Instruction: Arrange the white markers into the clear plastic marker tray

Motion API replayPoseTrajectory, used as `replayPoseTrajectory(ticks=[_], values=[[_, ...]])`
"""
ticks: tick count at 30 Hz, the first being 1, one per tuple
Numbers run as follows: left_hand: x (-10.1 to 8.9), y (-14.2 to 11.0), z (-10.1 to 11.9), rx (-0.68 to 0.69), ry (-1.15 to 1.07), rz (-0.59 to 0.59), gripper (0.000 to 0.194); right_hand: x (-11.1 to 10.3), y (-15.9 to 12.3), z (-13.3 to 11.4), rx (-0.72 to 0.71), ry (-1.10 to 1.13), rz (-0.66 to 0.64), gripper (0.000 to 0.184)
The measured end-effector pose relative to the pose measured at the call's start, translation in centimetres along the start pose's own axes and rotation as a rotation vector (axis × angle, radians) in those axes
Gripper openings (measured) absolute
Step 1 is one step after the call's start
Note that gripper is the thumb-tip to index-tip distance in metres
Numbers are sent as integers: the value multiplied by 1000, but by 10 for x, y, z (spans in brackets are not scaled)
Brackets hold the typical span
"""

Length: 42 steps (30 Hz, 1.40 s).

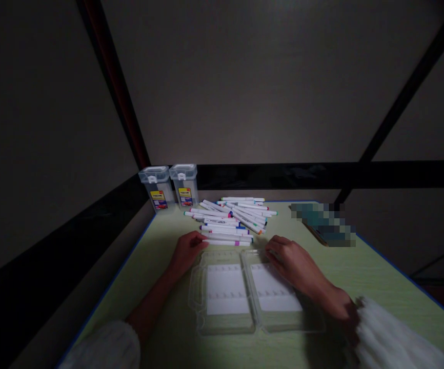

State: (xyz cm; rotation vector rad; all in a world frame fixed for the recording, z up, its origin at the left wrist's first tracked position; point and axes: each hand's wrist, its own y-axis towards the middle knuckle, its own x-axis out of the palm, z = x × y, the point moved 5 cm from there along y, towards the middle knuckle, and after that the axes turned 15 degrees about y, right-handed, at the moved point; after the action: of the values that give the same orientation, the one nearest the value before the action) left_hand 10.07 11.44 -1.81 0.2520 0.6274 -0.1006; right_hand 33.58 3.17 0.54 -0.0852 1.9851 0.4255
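A clear plastic case (258, 323) lies opened flat before me, its two halves side by side with white sheets in them. My left hand (186, 251) is beyond the case's left half, thumb and fingers closed on the left end of a white marker (222, 242) with a purple band. That marker is nearest to me in a loose pile of white markers (241, 212) with coloured ends. Over the case's right half, my right hand (293, 261) has its fingers curled down at the far rim. Its fingertips are partly hidden.
Two clear lidded boxes (156, 189) with yellow labels stand at the table's back left corner. A flat pixelated object (322, 225) lies toward the right edge. The pale green table (160, 338) has blue edging, with a grey wall (245, 92) behind.
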Motion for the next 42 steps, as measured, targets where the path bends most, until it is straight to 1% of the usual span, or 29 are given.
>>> replayPoseTrajectory(ticks=[4,13,19,24,28,32,36,39,42], values=[[2,0,-2,-15,-80,0,13,-1,0,0,19,9,-7,19],[1,-3,2,-89,-155,69,15,2,-1,-1,33,19,-25,18],[0,-5,7,-91,-192,78,16,6,-1,2,48,69,-48,18],[1,-9,8,-95,-200,103,17,8,-1,4,43,81,-49,19],[-1,-19,11,-117,-152,173,18,7,-2,3,30,93,-46,19],[-9,-32,25,-6,-18,283,18,3,-1,-1,16,73,-44,18],[-14,-44,43,102,178,404,15,-3,-1,-10,-36,89,14,17],[-13,-54,58,263,286,487,12,-4,-4,-22,-106,226,82,22],[-9,-66,73,447,358,532,10,-2,-10,-36,-184,338,102,33]])
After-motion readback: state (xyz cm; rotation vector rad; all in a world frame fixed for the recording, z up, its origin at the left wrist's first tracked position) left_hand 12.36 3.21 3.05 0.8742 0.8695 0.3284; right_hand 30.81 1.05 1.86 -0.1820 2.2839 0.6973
